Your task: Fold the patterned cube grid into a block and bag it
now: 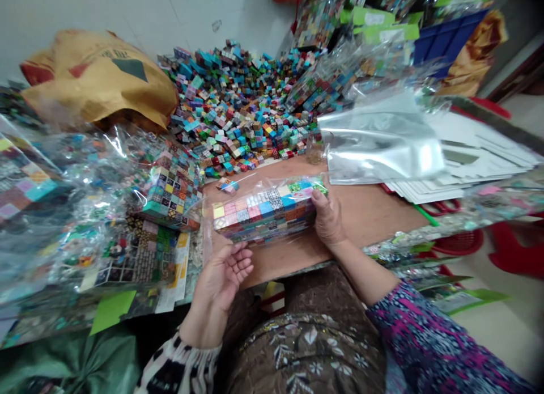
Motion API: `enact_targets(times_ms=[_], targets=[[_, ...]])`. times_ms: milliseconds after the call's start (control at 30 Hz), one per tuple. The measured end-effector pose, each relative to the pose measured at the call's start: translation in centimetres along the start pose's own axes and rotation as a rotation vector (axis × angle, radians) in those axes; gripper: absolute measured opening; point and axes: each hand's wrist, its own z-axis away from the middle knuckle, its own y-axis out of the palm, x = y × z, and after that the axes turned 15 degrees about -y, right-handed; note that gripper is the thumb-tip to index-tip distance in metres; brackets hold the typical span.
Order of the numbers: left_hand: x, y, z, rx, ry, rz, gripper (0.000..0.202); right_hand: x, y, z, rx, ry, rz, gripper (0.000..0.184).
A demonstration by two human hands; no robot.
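Note:
A clear plastic bag packed with a block of small coloured cubes [266, 212] lies on the brown table [369, 212] in front of me. My right hand [328, 217] grips its right end, thumb on top. Just below the pack's left end is my left hand [223, 278], palm up with the fingers loosely curled and apart; it holds nothing and does not quite touch the pack.
A large heap of loose cubes [242, 107] fills the back of the table. Filled bags of cubes [170, 193] stack up at the left, below a brown paper sack [100, 79]. Empty clear bags [382, 139] and white sheets [476, 156] lie at the right. Red stools [461, 242] stand below.

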Motion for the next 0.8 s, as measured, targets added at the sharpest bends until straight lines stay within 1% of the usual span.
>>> enact_targets(times_ms=[100,167,233,300,367,433,567,633,700,733,800], targets=[[0.2,0.2,0.4,-0.039,0.016,-0.023,0.019,-0.1,0.0,0.0,-0.005,-0.001,-0.009,0.038],[0.5,-0.1,0.2,-0.029,0.084,-0.091,0.012,-0.1,0.0,0.0,-0.003,-0.009,-0.006,0.039],[0.8,-0.8,-0.2,-0.033,0.207,-0.156,0.008,0.0,-0.1,0.0,0.002,-0.013,0.004,0.039],[1.2,-1.6,-0.8,-0.071,0.375,-0.196,0.018,0.1,-0.1,0.1,0.006,-0.013,0.012,0.039],[1.4,-2.3,-1.3,-0.133,0.530,-0.239,0.027,0.0,-0.1,0.1,0.002,-0.010,0.018,0.040],[1.4,-2.9,-1.9,-0.198,0.626,-0.312,0.033,-0.1,-0.1,0.1,-0.006,-0.006,0.026,0.041],[1.1,-4.1,-3.1,-0.288,0.695,-0.525,0.042,-0.3,-0.1,0.1,-0.021,-0.004,0.033,0.044],[0.8,-4.6,-3.6,-0.317,0.774,-0.660,0.038,-0.2,-0.1,0.1,-0.019,-0.004,0.033,0.044],[0.4,-5.0,-3.8,-0.317,0.864,-0.788,0.029,-0.2,-0.1,0.1,-0.012,-0.005,0.027,0.043],[0.2,-5.1,-3.9,-0.302,0.882,-0.834,0.028,-0.2,-0.1,0.1,-0.009,-0.006,0.022,0.043],[-0.4,-5.2,-3.8,-0.259,0.863,-0.879,0.029,-0.2,-0.1,0.1,-0.004,-0.008,0.013,0.042]])
